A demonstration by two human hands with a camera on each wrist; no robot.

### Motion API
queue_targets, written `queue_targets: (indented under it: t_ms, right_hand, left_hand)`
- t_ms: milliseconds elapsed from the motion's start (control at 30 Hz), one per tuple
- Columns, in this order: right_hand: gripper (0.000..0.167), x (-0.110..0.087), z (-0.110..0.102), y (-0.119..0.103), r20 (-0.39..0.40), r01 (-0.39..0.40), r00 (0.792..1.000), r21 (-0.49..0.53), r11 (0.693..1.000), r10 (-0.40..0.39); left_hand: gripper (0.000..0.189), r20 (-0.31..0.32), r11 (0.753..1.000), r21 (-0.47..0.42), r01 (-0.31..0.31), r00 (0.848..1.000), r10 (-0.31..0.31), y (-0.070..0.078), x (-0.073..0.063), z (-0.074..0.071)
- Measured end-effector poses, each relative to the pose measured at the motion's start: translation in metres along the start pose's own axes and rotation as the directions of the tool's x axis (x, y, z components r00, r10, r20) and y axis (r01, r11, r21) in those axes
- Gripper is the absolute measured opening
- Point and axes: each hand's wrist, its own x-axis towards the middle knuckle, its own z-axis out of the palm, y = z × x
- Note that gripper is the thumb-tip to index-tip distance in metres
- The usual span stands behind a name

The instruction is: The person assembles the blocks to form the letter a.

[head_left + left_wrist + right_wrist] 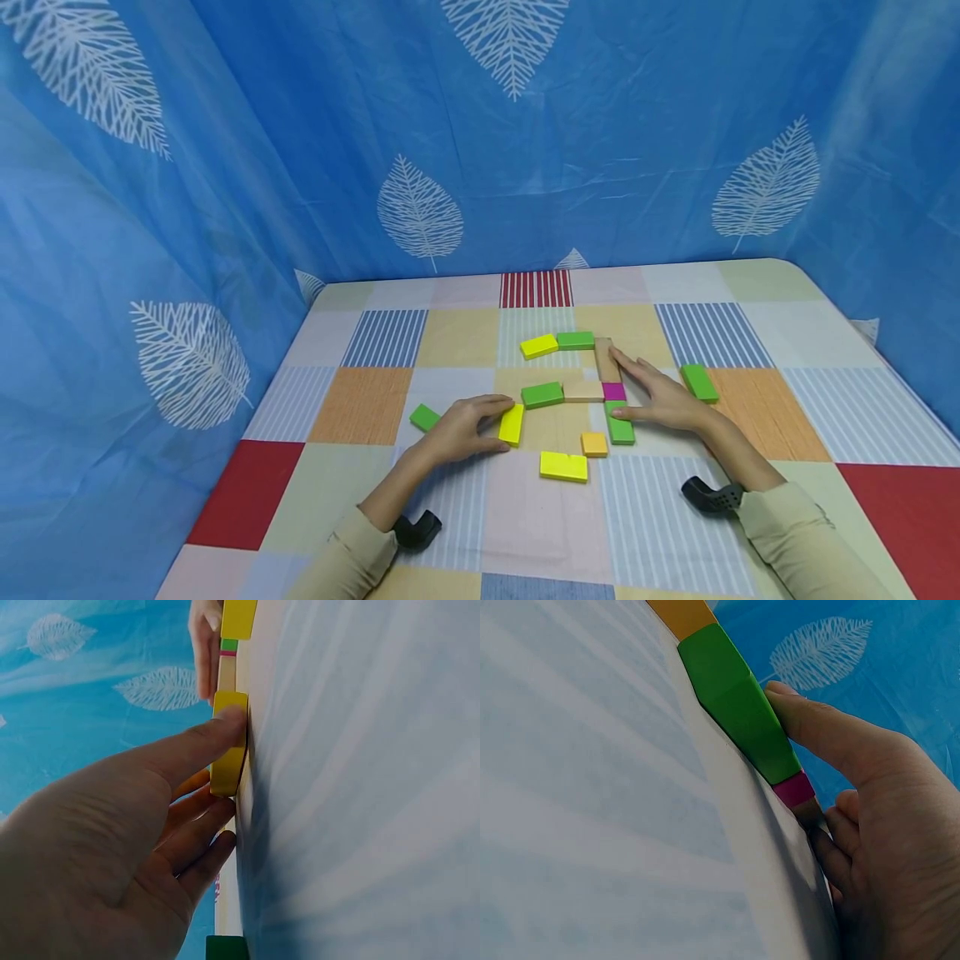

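Observation:
My left hand (461, 432) pinches a yellow block (512, 425) by its ends between thumb and fingers, low over the table; the left wrist view shows the thumb on that yellow block (229, 746). To the right, my right hand (663, 398) lies along a column of blocks. Its thumb touches the green block (620, 423), and its extended fingers reach the plain wooden block (606, 360). Between these two sits a small magenta block (613, 392). Another wooden block (582, 392) and a green block (542, 395) run left from the column.
At the column's far end, a green block (576, 340) and a yellow block (539, 347) extend leftward. Loose nearby lie an orange block (594, 444), a yellow block (563, 467), and green blocks at the right (699, 383) and left (424, 417). Blue curtains (615, 167) border the patchwork-covered table (547, 533).

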Motion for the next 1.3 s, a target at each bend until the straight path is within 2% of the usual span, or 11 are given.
queue_targets:
  t_ms: [467, 833, 1300]
  right_hand:
    - [0.1, 0.0006, -0.0006, -0.0004, -0.005, 0.017, 1.0, 0.011, 1.0, -0.017]
    - [0.101, 0.0007, -0.0009, -0.0025, 0.007, -0.003, 1.0, 0.013, 1.0, 0.003]
    - [0.101, 0.0014, -0.001, -0.004, 0.011, -0.02, 1.0, 0.015, 1.0, 0.02]
  left_hand:
    - [0.063, -0.045, 0.997, 0.078, -0.012, 0.999, 0.016, 0.0026, 0.002, 0.0018]
    - [0.064, -0.077, 0.991, 0.13, -0.022, 0.997, 0.032, 0.0023, 0.0017, 0.0054]
    - [0.064, -0.073, 0.986, 0.165, -0.005, 0.997, 0.017, 0.0051, 0.0011, 0.0038]
